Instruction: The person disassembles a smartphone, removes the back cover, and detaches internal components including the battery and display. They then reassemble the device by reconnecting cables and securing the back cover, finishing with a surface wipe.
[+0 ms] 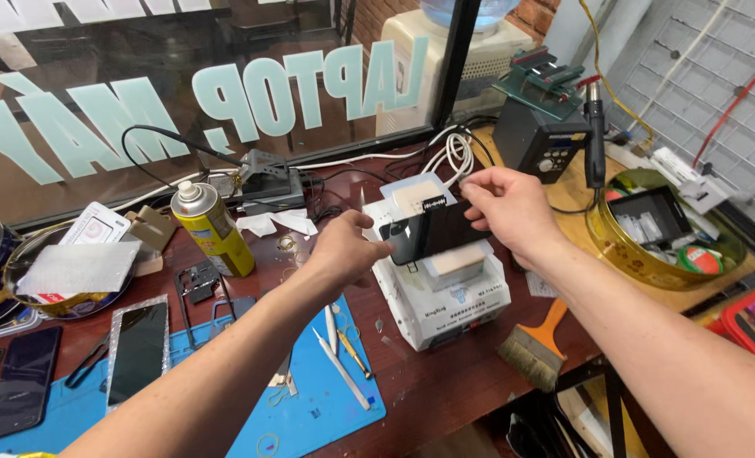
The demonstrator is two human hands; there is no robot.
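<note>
- Dark phone point(424, 231) is standing on edge above the white separator machine point(441, 293), held up between both hands over the machine's top plate.
- Left hand point(343, 248) is gripping the phone's left edge, fingers curled closed around it, thumb side toward the camera.
- Right hand point(506, 203) is pinching the phone's upper right corner, fingertips closed on the edge.
- A small pale pad point(455, 259) is lying on the machine's plate just below the phone; whether the phone is touching it cannot be told.
- White cables point(452, 153) are looping behind the machine, near the window glass.
- Yellow spray can point(212, 227) is standing upright to the left of the machine, well apart from the hands.
- Blue work mat point(310, 399) is lying in front, carrying tweezers point(354, 352) and a white spudger point(341, 369).
- A phone with a glittery edge point(137, 349) is lying flat at the left of the mat.
- Orange-handled brush point(537, 346) is resting at the table's front right, beside the machine.
- Black hot-air station point(537, 136) is sitting behind the right hand, with its nozzle wand point(595, 136) upright.
- Round gold tray point(649, 271) of parts is sitting at far right.
</note>
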